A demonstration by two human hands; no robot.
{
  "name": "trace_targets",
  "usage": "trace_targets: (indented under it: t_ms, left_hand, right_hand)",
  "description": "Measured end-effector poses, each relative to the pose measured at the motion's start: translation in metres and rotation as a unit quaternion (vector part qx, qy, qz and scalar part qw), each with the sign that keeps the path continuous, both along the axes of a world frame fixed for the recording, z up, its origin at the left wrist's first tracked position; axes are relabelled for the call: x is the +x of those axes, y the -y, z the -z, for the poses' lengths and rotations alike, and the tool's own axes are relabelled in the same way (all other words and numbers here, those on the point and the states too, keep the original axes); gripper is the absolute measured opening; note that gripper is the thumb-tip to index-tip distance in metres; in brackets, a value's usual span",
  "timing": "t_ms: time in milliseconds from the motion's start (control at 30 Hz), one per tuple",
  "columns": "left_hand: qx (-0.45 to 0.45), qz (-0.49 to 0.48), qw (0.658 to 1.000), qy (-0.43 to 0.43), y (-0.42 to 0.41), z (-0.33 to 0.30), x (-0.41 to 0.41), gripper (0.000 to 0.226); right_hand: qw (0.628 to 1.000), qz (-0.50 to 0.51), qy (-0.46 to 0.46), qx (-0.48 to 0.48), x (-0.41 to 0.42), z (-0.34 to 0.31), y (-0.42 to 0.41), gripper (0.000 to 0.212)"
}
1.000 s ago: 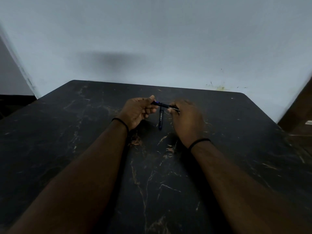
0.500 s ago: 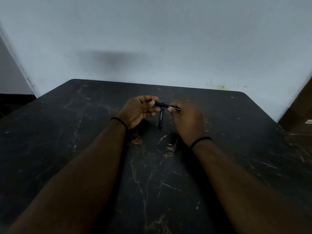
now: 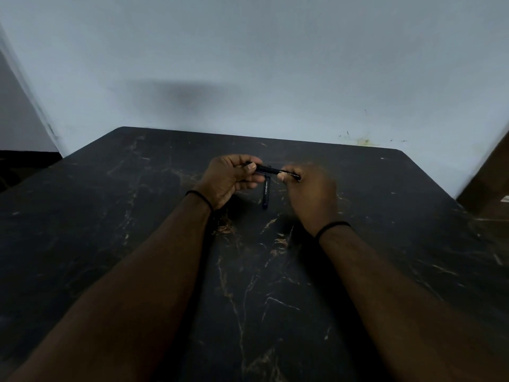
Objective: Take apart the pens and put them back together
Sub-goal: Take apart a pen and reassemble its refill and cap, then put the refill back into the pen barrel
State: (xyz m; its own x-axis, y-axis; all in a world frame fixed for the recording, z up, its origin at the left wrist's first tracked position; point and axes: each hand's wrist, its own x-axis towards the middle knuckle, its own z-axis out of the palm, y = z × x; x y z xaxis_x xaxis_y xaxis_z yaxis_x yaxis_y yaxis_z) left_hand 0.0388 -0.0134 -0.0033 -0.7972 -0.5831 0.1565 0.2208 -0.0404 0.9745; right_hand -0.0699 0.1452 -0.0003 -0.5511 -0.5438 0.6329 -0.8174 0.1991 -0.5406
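Seen from a head-worn camera looking down, a dark black tabletop with pale marble-like veins fills the lower part of the view, with a plain pale grey wall rising behind its far edge.

From the lower left, a bare forearm reaches toward the middle of the table. A thin black band circles its wrist. The left hand is held just above the tabletop, its fingers curled and its thumb pressed against the left end of a slim black pen with small white lettering on its barrel.

The slim black pen lies nearly level in the air between the two hands, sloping slightly down to the right. Directly beneath it, a second dark pen with a bluish tint and tiny white print lies flat on the table, pointing toward the camera, in the gap between the hands and touched by neither.

To the right, the right hand shows its back to the camera; its curled fingers pinch the right end of the slim black pen. A second thin black wristband sits on that wrist, and the forearm runs off to the lower right.

At the far right edge, part of a brown surface shows beside the table; it is too dim to identify.
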Motion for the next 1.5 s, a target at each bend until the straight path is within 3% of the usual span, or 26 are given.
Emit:
trace_targets:
  t_ms: [333, 467, 533, 600, 767, 867, 1033, 1200, 1267, 1500]
  left_hand:
    - [-0.003, -0.013, 1.0, -0.015, -0.005, -0.001, -0.003, 0.013]
    - [-0.06, -0.144, 0.988, 0.003, -0.016, -0.001, -0.011, 0.026]
    - [-0.124, -0.236, 0.963, 0.046, -0.019, -0.002, -0.015, 0.031]
    - [-0.244, -0.286, 0.917, 0.13, -0.024, -0.001, -0.017, 0.033]
    - [-0.467, -0.23, 0.795, 0.311, -0.039, 0.001, -0.031, 0.053]
    - [-0.53, -0.21, 0.746, 0.345, -0.04, -0.002, -0.035, 0.042]
    - [-0.487, -0.236, 0.749, 0.382, -0.038, -0.007, -0.032, 0.03]
    - [-0.345, -0.328, 0.829, 0.295, -0.024, -0.004, -0.019, 0.029]
    - [-0.298, -0.361, 0.842, 0.267, -0.019, -0.003, -0.016, 0.033]
    - [-0.238, -0.393, 0.861, 0.219, -0.014, 0.0, -0.015, 0.023]
  right_hand:
    - [1.0, 0.014, 0.011, 0.012, 0.005, -0.004, 0.001, 0.012]
    - [0.999, 0.039, 0.003, 0.008, 0.006, -0.007, -0.003, 0.016]
    - [0.998, 0.064, 0.008, -0.009, 0.004, -0.01, -0.006, 0.018]
    - [0.996, 0.083, 0.033, -0.027, 0.0, -0.011, -0.008, 0.02]
    - [0.986, 0.121, 0.102, -0.048, -0.004, -0.014, -0.011, 0.021]
    - [0.982, 0.118, 0.143, -0.032, 0.0, -0.012, -0.009, 0.013]
    - [0.991, 0.101, 0.09, 0.023, 0.011, -0.009, -0.005, 0.018]
    - [0.994, 0.085, -0.013, 0.065, 0.022, -0.006, 0.001, 0.003]
    - [0.989, 0.093, -0.048, 0.108, 0.027, -0.006, 0.004, 0.011]
    - [0.978, 0.061, -0.033, 0.197, 0.036, 0.0, 0.015, 0.023]
